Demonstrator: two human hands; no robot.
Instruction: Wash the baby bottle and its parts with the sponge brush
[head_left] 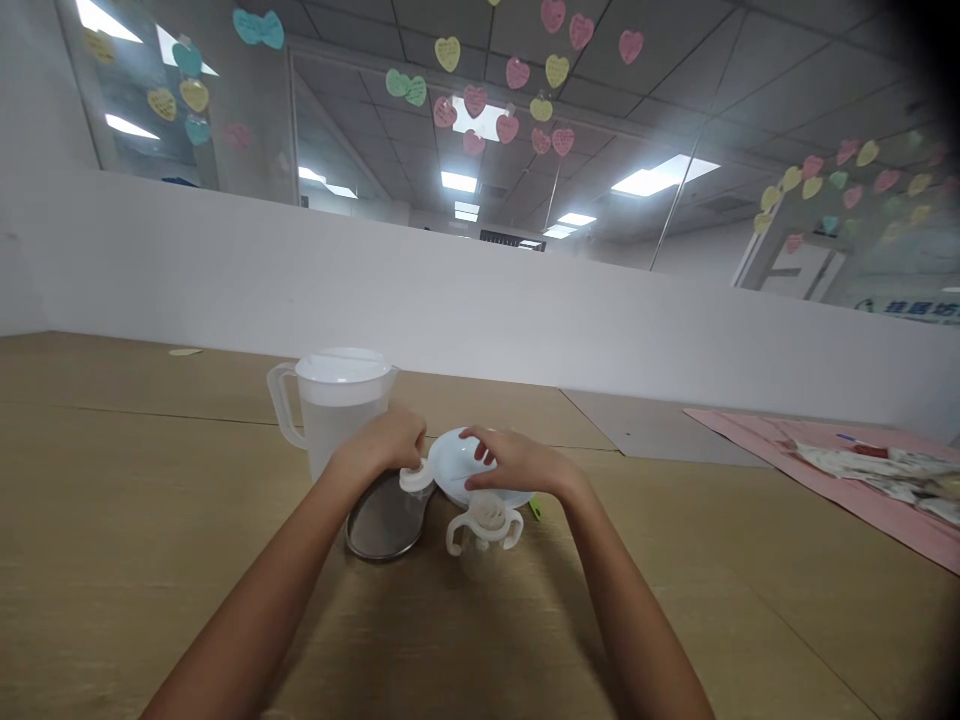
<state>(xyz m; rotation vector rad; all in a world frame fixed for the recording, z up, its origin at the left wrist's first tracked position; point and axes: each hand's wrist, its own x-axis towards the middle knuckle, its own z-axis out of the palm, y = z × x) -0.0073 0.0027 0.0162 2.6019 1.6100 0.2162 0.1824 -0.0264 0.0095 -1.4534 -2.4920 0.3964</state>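
Note:
My left hand is closed, its fingertips bent down onto a small white bottle cap with a clear part below it. The cap is above the edge of a dark metal tray. My right hand is open, thumb and fingers apart and curved, just above a clear baby bottle with two white side handles. The bottle's top looks uncovered. Behind the right hand lies a pale white bowl or plate, partly hidden by the fingers.
A lidded translucent pitcher stands at the left, behind my left forearm. A small green piece pokes out beside the bowl. At the right lies a pink cloth with a whitish bundle on it. A white wall edges the table.

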